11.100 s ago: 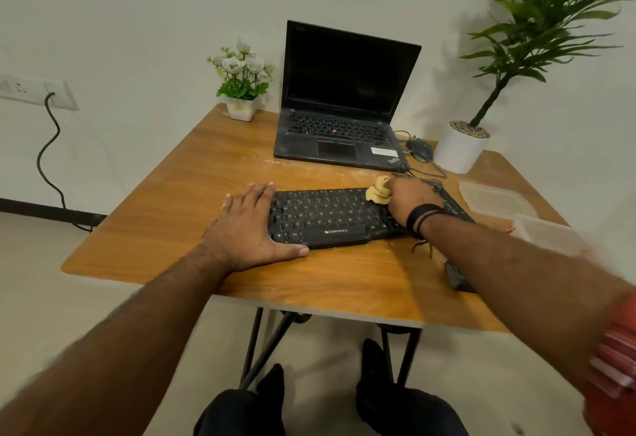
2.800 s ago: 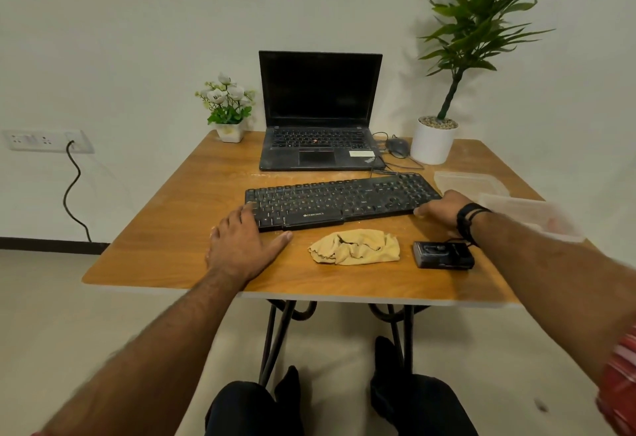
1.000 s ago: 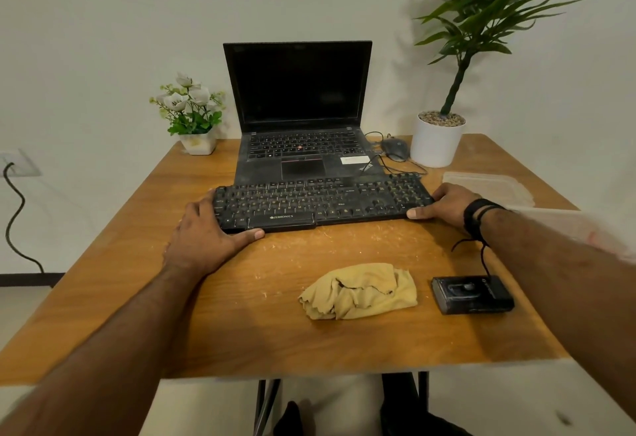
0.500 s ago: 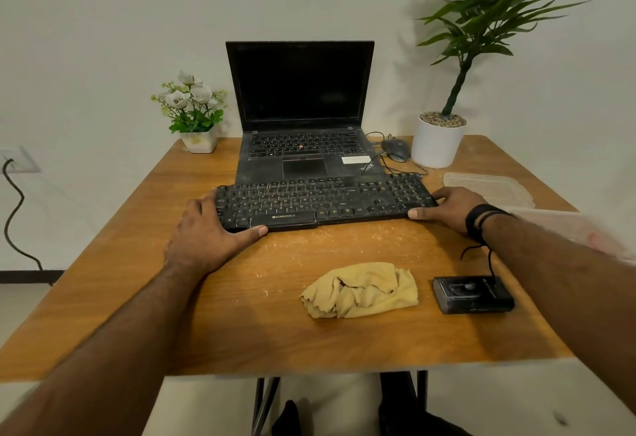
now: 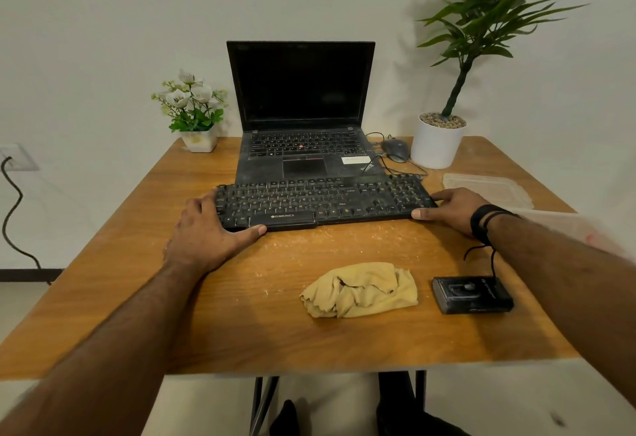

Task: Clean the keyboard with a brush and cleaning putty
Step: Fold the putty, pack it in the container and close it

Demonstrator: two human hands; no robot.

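A black keyboard (image 5: 320, 201) lies across the middle of the wooden table (image 5: 241, 325), just in front of an open laptop (image 5: 303, 115). My left hand (image 5: 206, 232) grips the keyboard's left end, thumb along its front edge. My right hand (image 5: 451, 207) holds the right end, thumb at the front corner; a black band circles that wrist. A crumpled yellow cloth (image 5: 361, 289) rests on the table nearer to me. Neither a brush nor putty can be made out.
A small black box (image 5: 471, 294) sits right of the cloth. Clear plastic containers (image 5: 488, 188) lie at the right edge. A white pot with a tall plant (image 5: 435, 143), a mouse (image 5: 395, 150) and a flower pot (image 5: 198, 133) stand at the back. Crumbs dot the tabletop.
The cloth left my right hand and now lies on the table. Both hands took the keyboard's ends; over the last second it has barely shifted.
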